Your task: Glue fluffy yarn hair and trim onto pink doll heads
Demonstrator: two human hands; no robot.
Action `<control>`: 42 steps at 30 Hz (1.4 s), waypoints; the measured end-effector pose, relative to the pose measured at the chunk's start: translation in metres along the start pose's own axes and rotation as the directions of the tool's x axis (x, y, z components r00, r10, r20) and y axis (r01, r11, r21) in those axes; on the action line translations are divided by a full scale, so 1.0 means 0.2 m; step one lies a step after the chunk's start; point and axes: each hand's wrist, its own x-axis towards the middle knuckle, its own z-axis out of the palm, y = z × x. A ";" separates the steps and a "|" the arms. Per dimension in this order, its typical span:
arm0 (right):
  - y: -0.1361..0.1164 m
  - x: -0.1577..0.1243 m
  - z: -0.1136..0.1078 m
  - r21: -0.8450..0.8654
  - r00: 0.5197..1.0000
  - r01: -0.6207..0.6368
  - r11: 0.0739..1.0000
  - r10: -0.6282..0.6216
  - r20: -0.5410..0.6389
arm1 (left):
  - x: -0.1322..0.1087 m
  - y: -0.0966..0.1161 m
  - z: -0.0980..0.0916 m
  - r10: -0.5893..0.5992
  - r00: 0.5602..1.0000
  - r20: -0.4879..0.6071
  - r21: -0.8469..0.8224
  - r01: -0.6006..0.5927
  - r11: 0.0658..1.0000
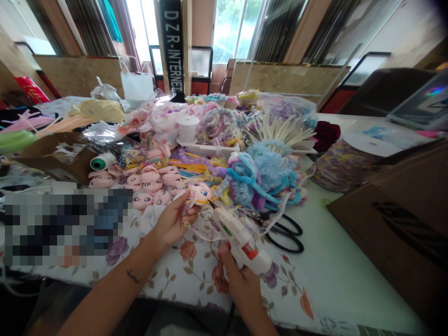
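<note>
My left hand is closed on a small doll head with a painted face and a yellow-orange edge. Lace ribbon trails from below it across the tablecloth. In my right hand is a white hot glue gun, its fingers wrapped round the handle. The gun's dark nozzle points up and left, very close to the doll head; whether it touches cannot be made out. Several similar pink doll heads lie in a group just beyond my left hand.
Black-handled scissors lie right of the glue gun. Light blue ruffled trim is heaped behind them. A cardboard box stands at the right, near a large spool of mixed yarn. A white spool stands among craft materials at the back.
</note>
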 end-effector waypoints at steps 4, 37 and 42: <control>-0.01 0.00 0.01 0.015 1.000 0.009 1.000 -0.009 0.007 | -0.01 0.00 0.00 0.001 1.000 -0.006 0.002 -0.001 1.000; -0.22 0.08 -0.37 -0.183 0.845 0.275 0.944 -0.328 -0.423 | -0.03 -0.01 0.02 -0.004 0.995 -0.095 0.031 0.007 0.999; -0.34 0.21 -1.00 -0.674 0.750 -0.125 0.728 -0.375 -0.545 | -0.04 -0.01 0.01 -0.006 0.997 -0.076 0.041 0.009 0.999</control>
